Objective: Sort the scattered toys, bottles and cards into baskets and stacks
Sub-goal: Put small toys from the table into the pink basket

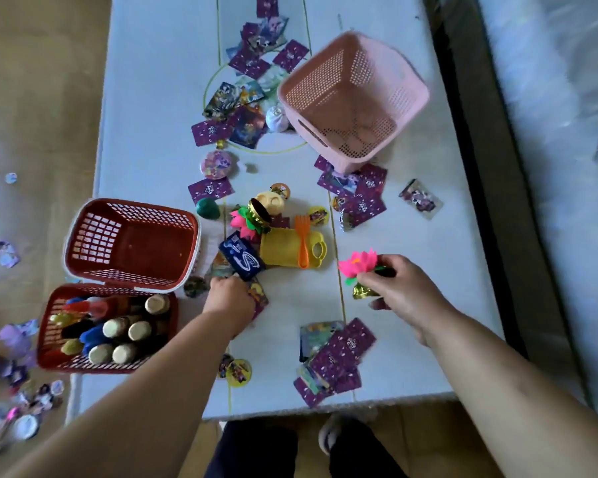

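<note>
My right hand [401, 288] grips a pink lotus toy [358, 264] with a gold foil base, just above the table at the right. My left hand [229, 295] is curled on a small dark blue packet [241, 256] beside the red baskets. One red basket [132, 243] is empty. The nearer red basket [54, 343] holds several bottles [125, 334]. A pink basket [354, 98] stands empty at the back right. Purple cards lie scattered at the back [252, 60], in the middle right [359, 194] and near the front edge [335, 357].
In the table's middle lie a second pink lotus [246, 224], a yellow toy board [287, 250] with an orange fork [302, 243], a green ball [208, 208] and round badges [216, 163]. Cards and badges litter the floor [21, 401] at left. The table's front edge [325, 407] is near.
</note>
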The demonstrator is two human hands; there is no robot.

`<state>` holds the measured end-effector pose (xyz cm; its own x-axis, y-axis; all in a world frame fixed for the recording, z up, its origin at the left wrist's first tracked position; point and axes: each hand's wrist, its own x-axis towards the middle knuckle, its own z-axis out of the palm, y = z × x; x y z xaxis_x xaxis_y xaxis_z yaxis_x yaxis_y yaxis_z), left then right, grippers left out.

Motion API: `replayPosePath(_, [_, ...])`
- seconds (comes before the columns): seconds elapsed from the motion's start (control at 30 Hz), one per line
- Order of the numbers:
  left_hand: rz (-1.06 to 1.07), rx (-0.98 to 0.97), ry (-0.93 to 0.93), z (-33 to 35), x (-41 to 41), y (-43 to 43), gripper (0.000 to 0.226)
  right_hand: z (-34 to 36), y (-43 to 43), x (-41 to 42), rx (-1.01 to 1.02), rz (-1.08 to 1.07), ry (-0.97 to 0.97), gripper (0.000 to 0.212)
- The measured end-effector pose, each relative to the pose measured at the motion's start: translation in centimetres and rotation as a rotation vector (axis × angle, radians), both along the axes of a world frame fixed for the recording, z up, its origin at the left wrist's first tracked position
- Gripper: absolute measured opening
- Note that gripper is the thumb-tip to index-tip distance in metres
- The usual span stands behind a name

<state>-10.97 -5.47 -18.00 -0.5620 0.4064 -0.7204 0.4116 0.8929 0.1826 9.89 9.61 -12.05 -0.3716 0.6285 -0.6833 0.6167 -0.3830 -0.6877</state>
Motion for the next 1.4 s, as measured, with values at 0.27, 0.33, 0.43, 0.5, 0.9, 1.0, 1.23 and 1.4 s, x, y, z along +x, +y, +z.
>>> replayPosePath(0.27, [0.237, 0.432, -0.132, 5.4, 2.3, 3.2, 0.039, 2.4, 9.9, -7.9, 0.111, -0.259, 0.282, 0.024])
replayPosePath(0.33, [0.293, 0.485, -0.182, 5.8, 1.8, 3.6, 0.043, 2.6, 11.7, -10.4, 0.148, -0.265, 0.349, 0.023])
replayPosePath(0.43, [0.373, 0.555, -0.221, 6.5, 0.9, 4.1, 0.041, 2.1, 12.4, -12.6, 0.203, -0.278, 0.295, 0.024])
replayPosePath(0.5, [0.381, 0.591, -0.219, 7.0, 0.0, 4.4, 0.041, 0.9, 12.0, -13.0, 0.262, -0.199, 0.204, 0.039])
replayPosePath(0.9, [0.448, 0.747, -0.295, 7.3, -0.4, 9.3, 0.038, -4.5, 15.4, -11.8, 0.506, -0.132, -0.332, 0.053])
replayPosePath(1.0, [0.449, 0.781, -0.282, 7.5, 0.4, 12.0, 0.038, -5.6, 17.0, -12.1, 0.077, -0.357, -0.162, 0.039])
replayPosePath(1.23, [0.327, 0.854, -0.127, 8.0, 3.2, 21.7, 0.044, -5.9, 19.7, -10.7, -0.045, -0.191, -0.031, 0.029])
replayPosePath(1.4, [0.461, 0.769, 0.021, 4.7, 4.2, 24.4, 0.031, -6.2, 22.6, -6.5, 0.043, -0.193, -0.042, 0.028])
